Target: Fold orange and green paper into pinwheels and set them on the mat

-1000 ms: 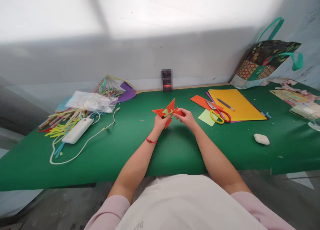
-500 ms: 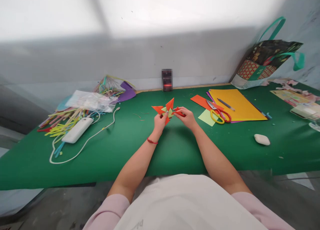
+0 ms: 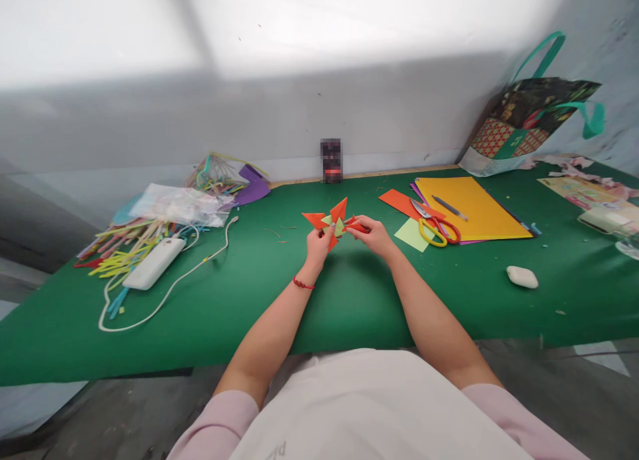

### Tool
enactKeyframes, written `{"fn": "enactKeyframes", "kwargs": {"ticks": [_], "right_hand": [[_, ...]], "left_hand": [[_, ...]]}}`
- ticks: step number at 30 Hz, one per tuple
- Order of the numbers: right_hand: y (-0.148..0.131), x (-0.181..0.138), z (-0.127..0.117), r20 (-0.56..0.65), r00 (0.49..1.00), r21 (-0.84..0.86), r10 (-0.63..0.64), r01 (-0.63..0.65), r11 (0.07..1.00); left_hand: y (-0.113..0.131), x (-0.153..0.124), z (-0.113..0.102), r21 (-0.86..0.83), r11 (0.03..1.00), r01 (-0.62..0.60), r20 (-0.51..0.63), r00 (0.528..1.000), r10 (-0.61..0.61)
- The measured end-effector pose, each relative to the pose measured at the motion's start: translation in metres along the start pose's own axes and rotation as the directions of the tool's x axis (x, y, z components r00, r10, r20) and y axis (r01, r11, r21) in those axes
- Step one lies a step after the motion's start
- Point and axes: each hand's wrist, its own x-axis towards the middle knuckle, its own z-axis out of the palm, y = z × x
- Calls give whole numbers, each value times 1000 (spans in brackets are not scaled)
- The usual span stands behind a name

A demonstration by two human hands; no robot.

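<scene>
An orange and pale green folded paper pinwheel [image 3: 333,219] is held up just above the green table [image 3: 349,293], near its middle. My left hand [image 3: 318,245] pinches it from below, thumb on the centre. My right hand [image 3: 375,235] grips the right-hand orange point with closed fingers. A red cord circles my left wrist.
To the right lie yellow-and-red scissors [image 3: 433,227], a pale green square [image 3: 412,234], orange and yellow sheets [image 3: 469,210] with a pen, and a white eraser [image 3: 522,276]. A patterned bag [image 3: 529,117] stands at the back right. A white power bank [image 3: 154,263] with cable and coloured straws [image 3: 127,247] lie left.
The hands have brought the pinwheel slightly closer together and turned it a little; the left thumb now presses its centre. Nothing else moved.
</scene>
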Motion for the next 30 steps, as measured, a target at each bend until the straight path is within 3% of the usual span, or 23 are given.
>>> {"fn": "enactKeyframes", "kwargs": {"ticks": [6, 18, 22, 26, 28, 30], "right_hand": [[-7, -2, 0, 19, 992, 67, 128, -129, 989], [-10, -2, 5, -15, 979, 7, 205, -205, 979], [-7, -1, 4, -103, 960, 16, 262, -261, 965], [-3, 1, -1, -215, 909, 59, 358, -354, 933], [-4, 0, -3, -146, 904, 64, 403, -397, 915], [-7, -1, -3, 3, 910, 71, 414, -413, 908]], "left_hand": [[0, 0, -1, 0, 1000, 1, 37, 999, -1], [1, 2, -1, -44, 998, 52, 78, 996, -49], [0, 4, -2, -64, 995, 78, 59, 996, -74], [0, 8, -6, -62, 994, 85, 34, 996, -83], [1, 9, -8, -47, 995, 90, 51, 995, -88], [2, 10, -9, -26, 995, 95, 87, 992, -93]]}}
